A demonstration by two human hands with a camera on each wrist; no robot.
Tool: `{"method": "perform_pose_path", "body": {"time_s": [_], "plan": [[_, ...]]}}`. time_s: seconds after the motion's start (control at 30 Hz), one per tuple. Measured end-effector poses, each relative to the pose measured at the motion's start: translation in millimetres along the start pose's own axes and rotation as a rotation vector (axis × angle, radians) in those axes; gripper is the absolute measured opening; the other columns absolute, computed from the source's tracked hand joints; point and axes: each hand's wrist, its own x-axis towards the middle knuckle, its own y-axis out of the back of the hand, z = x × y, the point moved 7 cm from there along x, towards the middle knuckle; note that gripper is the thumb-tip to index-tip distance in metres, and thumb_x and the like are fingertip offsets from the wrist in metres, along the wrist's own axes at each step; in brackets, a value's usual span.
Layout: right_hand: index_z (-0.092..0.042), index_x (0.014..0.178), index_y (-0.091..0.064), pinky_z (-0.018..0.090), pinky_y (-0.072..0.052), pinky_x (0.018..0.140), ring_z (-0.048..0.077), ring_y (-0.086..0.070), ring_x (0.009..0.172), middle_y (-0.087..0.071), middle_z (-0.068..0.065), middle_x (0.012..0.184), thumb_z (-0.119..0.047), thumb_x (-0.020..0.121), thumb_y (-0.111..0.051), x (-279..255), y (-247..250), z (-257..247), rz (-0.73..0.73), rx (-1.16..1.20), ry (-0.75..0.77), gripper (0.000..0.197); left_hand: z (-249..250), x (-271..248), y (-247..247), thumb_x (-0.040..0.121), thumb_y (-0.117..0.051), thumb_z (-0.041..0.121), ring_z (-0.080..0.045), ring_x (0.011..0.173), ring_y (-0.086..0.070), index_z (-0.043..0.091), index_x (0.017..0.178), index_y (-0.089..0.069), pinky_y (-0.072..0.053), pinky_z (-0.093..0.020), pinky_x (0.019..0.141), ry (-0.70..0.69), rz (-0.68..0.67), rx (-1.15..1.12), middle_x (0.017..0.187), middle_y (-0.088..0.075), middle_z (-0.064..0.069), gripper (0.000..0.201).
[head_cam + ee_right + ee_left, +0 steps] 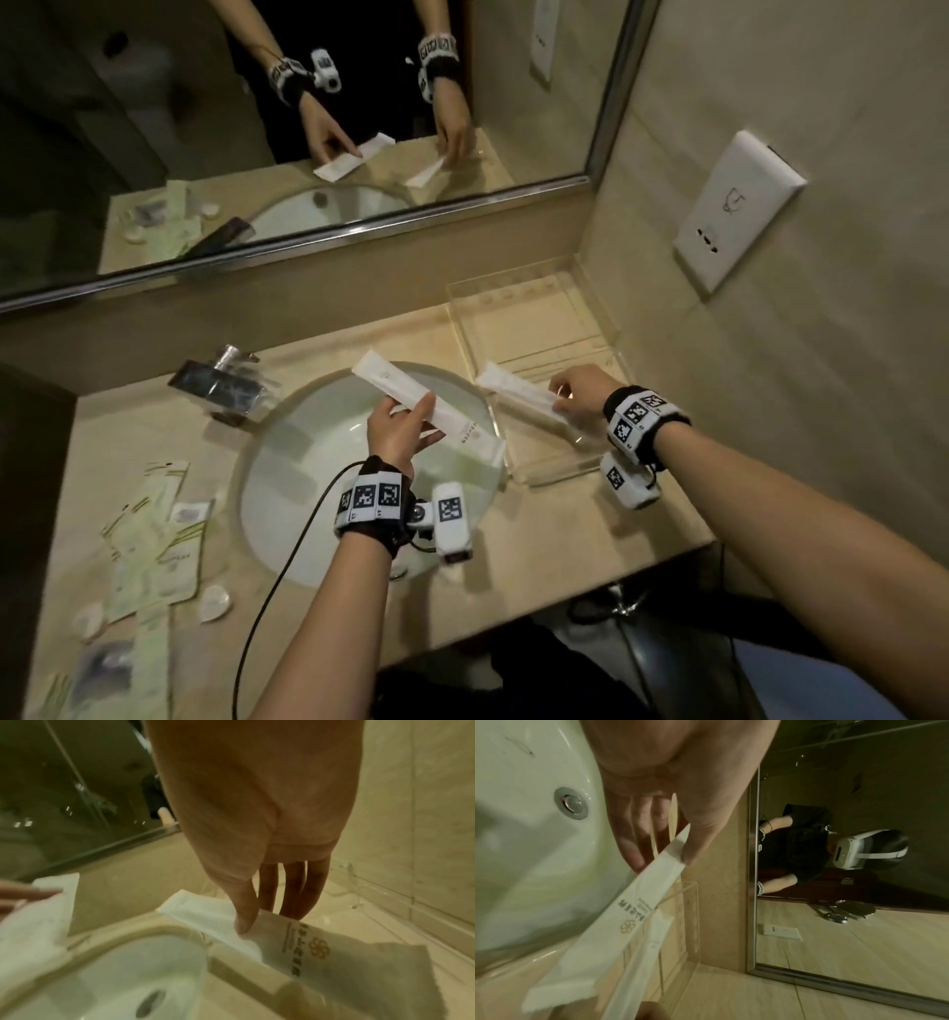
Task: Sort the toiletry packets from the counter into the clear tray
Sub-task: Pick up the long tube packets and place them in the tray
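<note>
At 8 o'clock on the bench (539,555) lies a loose heap of green sachets (154,534) with a few small round white packets (213,602) beside it, well apart from the clear tray (534,329) at 2 o'clock. Centre, above the sink (287,462), the left hand (398,429) holds a long white packet (411,398), thumb on top and fingers (634,850) underneath, pinching it around mid-length; its far end points to 11 o'clock. Right of that, the right hand (580,395) pinches a second white packet (518,393) near its right end, thumb against fingers (293,892), with the packet lying across the tray's left rim, partly over the tray. Judging by looks: these are thin paper sleeves, very light, soft enough to bend and crease, and something slim and stiff seems to be inside. A mid-length pinch keeps the sleeve level, an end pinch lets it droop. Paper isn't slippery, so a light pinch should do. The tray looks rigid and smooth, so it may slide if bumped. The sachets are flat and overlapping, so lifting one by an edge or corner looks easiest.
</note>
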Motion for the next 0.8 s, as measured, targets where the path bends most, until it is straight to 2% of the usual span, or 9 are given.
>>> {"method": "perform_pose_path", "body": {"time_s": [0.13,0.3,0.43,0.53,0.67,0.8], "plan": [[-0.017,0.114,-0.067,0.034,-0.054,0.086,0.026,-0.066,0.1,-0.067,0.006,0.117,-0.014,0.088,-0.06,12,-19,16,-0.095,-0.277,0.039,0.027,-15,-1,-5,0.087,-0.066,0.01,-0.03,0.092,-0.07,0.004,0.115,-0.056,-0.061,-0.034,0.07,0.034,0.07,0.015,0.104,-0.068,-0.016,0.03],[-0.022,0.123,-0.065,0.033,-0.051,0.089,0.026,-0.064,0.109,-0.062,0.006,0.126,-0.01,0.087,-0.059,17,-40,23,-0.203,-0.466,0.064,0.039,-21,-4,-5,0.087,-0.066,0.01,-0.027,0.085,-0.07,0.002,0.111,-0.056,-0.061,-0.03,0.064,0.043,0.108,0.015,0.094,-0.068,-0.012,0.026],[-0.023,0.118,-0.062,0.032,-0.046,0.09,0.022,-0.061,0.11,-0.063,0.002,0.122,-0.017,0.086,-0.062,19,-45,27,-0.179,-0.429,0.086,0.033,-22,-3,-8,0.087,-0.066,0.009,-0.024,0.078,-0.068,0.002,0.109,-0.056,-0.06,-0.027,0.058,0.041,0.104,0.009,0.087,-0.066,-0.011,0.025],[-0.025,0.112,-0.062,0.035,-0.045,0.093,0.019,-0.058,0.11,-0.064,-0.003,0.118,-0.025,0.087,-0.064,17,-45,28,-0.104,-0.356,0.135,0.026,-23,-2,-9,0.087,-0.067,0.009,-0.025,0.078,-0.068,0.0,0.112,-0.056,-0.061,-0.029,0.06,0.039,0.094,0.018,0.086,-0.066,-0.01,0.029],[-0.026,0.111,-0.065,0.034,-0.041,0.095,0.019,-0.058,0.111,-0.066,-0.002,0.117,-0.022,0.091,-0.061,14,-47,39,-0.05,-0.383,0.114,0.021,-23,-1,-12,0.087,-0.066,0.009,-0.025,0.08,-0.068,-0.001,0.115,-0.056,-0.061,-0.032,0.065,0.036,0.076,0.026,0.084,-0.066,-0.008,0.031],[-0.024,0.112,-0.06,0.034,-0.045,0.089,0.022,-0.057,0.104,-0.058,0.001,0.115,-0.021,0.084,-0.066,7,-47,44,0.014,-0.258,0.107,0.028,-24,0,-13,0.087,-0.066,0.009,-0.025,0.08,-0.068,-0.001,0.114,-0.057,-0.061,-0.032,0.065,0.026,0.065,0.03,0.081,-0.065,-0.006,0.03]]}}
